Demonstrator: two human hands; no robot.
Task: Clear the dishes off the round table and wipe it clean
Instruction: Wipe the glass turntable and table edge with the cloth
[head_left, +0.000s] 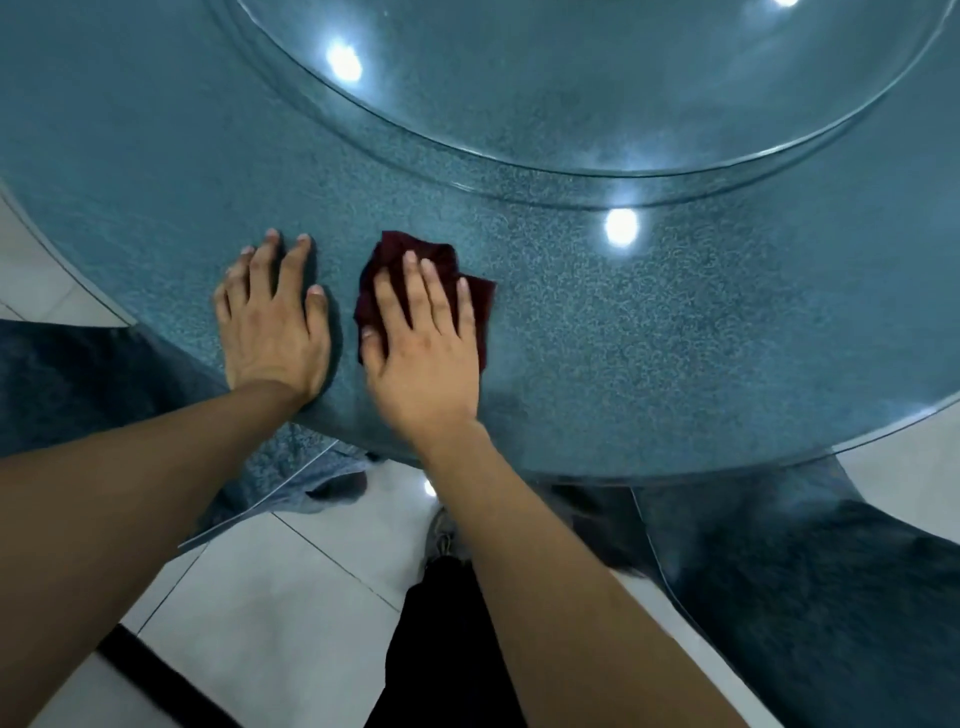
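Pressing flat with straight fingers, the right hand (423, 338) is pinning a dark red cloth (395, 254) to the table (623, 338); nothing is curled round the cloth, the palm and fingers are simply lying on top of it. Just beside it, the left hand (272, 322) is lying spread and bare on the tabletop, holding nothing and seemingly bracing near the rim

What the next stroke is turning on: the cloth is sitting directly under the right hand, poking out past the fingertips on the far side and past the thumb and little-finger sides, so the right hand is the one placed to drive it. Most of the unwiped-looking surface is stretching away to the right and beyond the fingertips, while the near rim is lying just behind the wrist

Farther off, a glass turntable (571, 78) is sitting raised over the table's middle, well apart from both hands

Counting: two hands, one cloth, one table, one turntable, and no dishes showing anywhere in view, so clearing is probably finished and wiping is the step under way
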